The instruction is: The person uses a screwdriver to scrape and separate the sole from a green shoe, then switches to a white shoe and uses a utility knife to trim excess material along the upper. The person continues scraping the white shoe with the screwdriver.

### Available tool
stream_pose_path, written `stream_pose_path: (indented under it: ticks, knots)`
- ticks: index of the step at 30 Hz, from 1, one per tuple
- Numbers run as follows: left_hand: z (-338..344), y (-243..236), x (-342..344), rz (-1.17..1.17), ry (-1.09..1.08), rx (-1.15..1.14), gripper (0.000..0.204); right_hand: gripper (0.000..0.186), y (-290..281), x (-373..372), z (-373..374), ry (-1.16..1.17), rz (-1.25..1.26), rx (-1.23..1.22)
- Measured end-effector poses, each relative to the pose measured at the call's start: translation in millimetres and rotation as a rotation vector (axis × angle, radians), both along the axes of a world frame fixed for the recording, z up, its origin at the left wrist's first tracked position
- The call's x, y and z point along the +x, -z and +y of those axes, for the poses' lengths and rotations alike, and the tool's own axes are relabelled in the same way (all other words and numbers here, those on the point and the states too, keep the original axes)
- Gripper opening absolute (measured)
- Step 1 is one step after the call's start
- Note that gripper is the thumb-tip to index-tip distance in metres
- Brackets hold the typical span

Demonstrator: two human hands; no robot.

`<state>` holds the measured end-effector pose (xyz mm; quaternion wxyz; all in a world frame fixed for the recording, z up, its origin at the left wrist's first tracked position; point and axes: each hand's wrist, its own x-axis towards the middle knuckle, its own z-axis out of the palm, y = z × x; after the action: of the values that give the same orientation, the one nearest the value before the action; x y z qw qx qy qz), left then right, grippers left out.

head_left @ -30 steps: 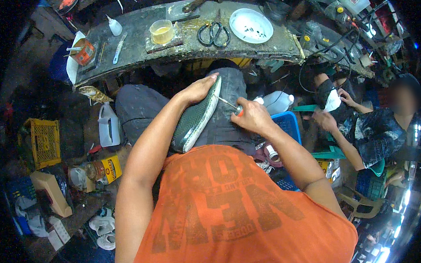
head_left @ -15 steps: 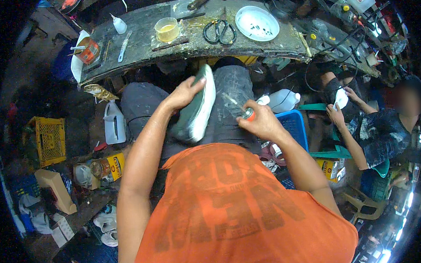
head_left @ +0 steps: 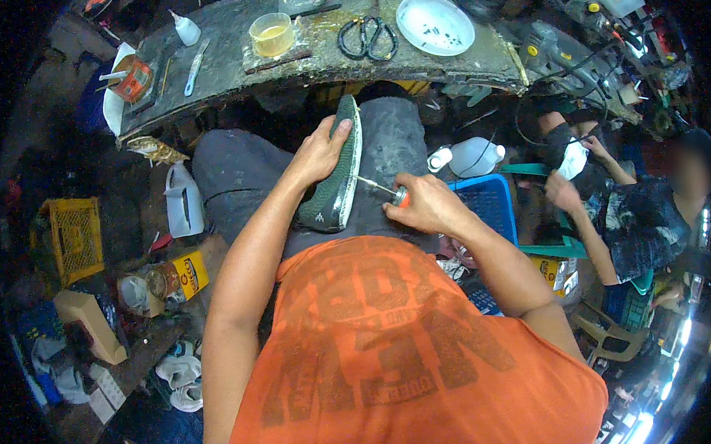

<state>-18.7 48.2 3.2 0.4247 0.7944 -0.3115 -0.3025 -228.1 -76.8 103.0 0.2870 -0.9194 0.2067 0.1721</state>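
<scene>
My left hand [head_left: 323, 150] is closed around a dark green knit shoe [head_left: 340, 183] with a white sole edge, held over my lap with its toe toward the bench. Between the fingers of my right hand [head_left: 424, 204] is a thin-shafted tool [head_left: 378, 185] with a round silver and orange end; its exact kind is unclear. The shaft's tip points left at the shoe's sole edge, at or very near it. Beneath both hands are my grey trousers [head_left: 240, 167].
Ahead is a worn workbench [head_left: 217, 78] bearing black-handled scissors [head_left: 367, 39], a cup of yellowish liquid [head_left: 271, 35], a white dish [head_left: 435, 23] and an orange-red can [head_left: 133, 78]. A blue basket [head_left: 484, 206] and white jug [head_left: 476, 155] stand right. Another person [head_left: 633, 220] sits beyond.
My right hand has shifted slightly left, bringing the tool's tip to the shoe. My left hand has turned the shoe, so more of its green upper shows and less of its sole.
</scene>
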Motion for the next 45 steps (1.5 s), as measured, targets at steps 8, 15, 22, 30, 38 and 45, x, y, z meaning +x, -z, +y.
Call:
stream_pose_path:
  ticks: [8, 15, 22, 30, 38, 45]
  knots:
    - [-2.5, -3.8, -2.0, -0.009, 0.045, 0.023, 0.073, 0.045, 5.8, -0.3, 3.4, -0.081, -0.027, -0.074]
    - [-4.3, -7.6, -5.7, -0.053, 0.047, 0.055, 0.074, 0.044, 5.7, -2.8, 4.4, -0.106, -0.060, -0.082]
    - [-5.1, -14.3, -6.1, -0.083, 0.056, 0.087, 0.070, 0.049, -18.6, -5.8, -5.2, -0.064, 0.046, -0.073]
    - [-11.8, -20.8, -12.6, -0.169, 0.084, 0.142, 0.072, 0.051, -21.0, -21.0, 13.1, 0.029, 0.019, 0.046]
    - [-9.8, -22.0, -9.9, -0.180, 0.090, 0.189, 0.075, 0.053, 0.3, -22.1, 23.8, -0.023, -0.014, 0.017]
    - [-9.1, -16.8, -10.3, -0.174, 0.087, 0.141, 0.074, 0.046, 1.0, -23.0, 22.8, 0.009, -0.057, 0.028]
